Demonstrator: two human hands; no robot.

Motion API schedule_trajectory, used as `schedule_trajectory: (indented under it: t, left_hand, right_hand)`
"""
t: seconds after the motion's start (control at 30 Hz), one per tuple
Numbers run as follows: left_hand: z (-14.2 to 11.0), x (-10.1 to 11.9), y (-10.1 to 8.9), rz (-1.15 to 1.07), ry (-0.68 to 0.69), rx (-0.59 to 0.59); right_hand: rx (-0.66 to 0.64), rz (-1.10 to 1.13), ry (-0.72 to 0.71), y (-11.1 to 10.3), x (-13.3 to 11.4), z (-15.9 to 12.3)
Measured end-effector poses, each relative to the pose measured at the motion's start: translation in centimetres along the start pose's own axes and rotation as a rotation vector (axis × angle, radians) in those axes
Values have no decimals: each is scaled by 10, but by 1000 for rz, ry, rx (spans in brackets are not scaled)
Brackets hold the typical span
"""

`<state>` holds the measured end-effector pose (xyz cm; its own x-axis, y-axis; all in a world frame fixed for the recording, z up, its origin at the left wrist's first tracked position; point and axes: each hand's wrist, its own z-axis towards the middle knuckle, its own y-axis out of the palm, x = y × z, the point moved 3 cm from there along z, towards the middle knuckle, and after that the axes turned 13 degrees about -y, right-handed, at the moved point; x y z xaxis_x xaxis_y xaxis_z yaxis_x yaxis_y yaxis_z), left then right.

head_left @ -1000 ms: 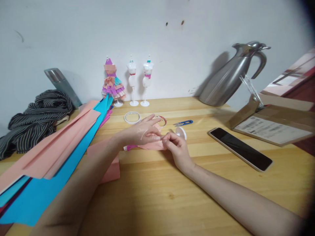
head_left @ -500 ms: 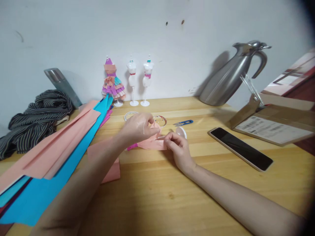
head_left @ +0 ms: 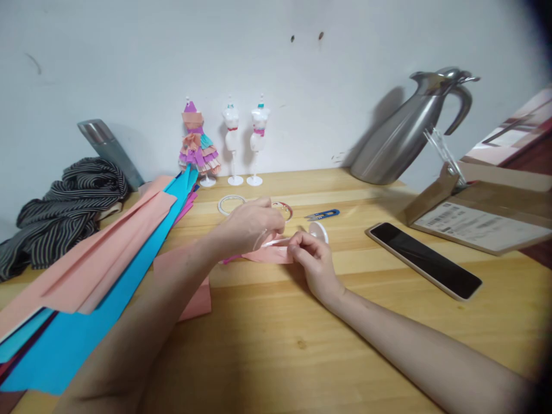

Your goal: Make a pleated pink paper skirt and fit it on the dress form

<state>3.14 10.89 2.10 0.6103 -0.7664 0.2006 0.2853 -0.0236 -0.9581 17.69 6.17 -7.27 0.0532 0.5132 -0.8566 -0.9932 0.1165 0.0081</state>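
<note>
A piece of pink crepe paper [head_left: 269, 255] lies around a small white mannequin stand, whose thin rod [head_left: 276, 242] and round base [head_left: 319, 232] show at the right. My left hand [head_left: 252, 223] bends over the paper from above, fingers closed on it, its fingertips mostly hidden. With thumb and index finger, my right hand [head_left: 317, 261] pinches the paper's right end just in front of the base. A purple strip [head_left: 232, 258] pokes out on the left. Another pink sheet [head_left: 196, 305] lies partly under my left forearm.
Blue thread snips [head_left: 323, 214] and two tape rings, one at the left [head_left: 230, 204], lie behind my hands. A phone [head_left: 425, 259], cardboard box [head_left: 483, 218] and steel jug [head_left: 401, 132] are right. Folded crepe paper [head_left: 99, 247] lies left; a dressed mannequin [head_left: 198, 144] and two white ones stand behind.
My left hand has turned and moved slightly right and down, taking the raised pink paper down with it. More of the white rod shows. My right hand keeps its pinch.
</note>
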Motion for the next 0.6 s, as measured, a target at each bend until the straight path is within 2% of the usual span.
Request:
schedule_trajectory:
  t: [0.1, 0.4, 0.6]
  left_hand:
    - [-3, -5, -9, -57, -49, 13]
    - [-5, -7, -13, -115, 75, 25]
    - [-10, -19, -20, -134, 88, -32]
  right_hand:
    - [5, -8, -2, 0, 1, 0]
    - [33, -29, 8, -1, 3, 1]
    - [34, -32, 22, 0, 3, 1]
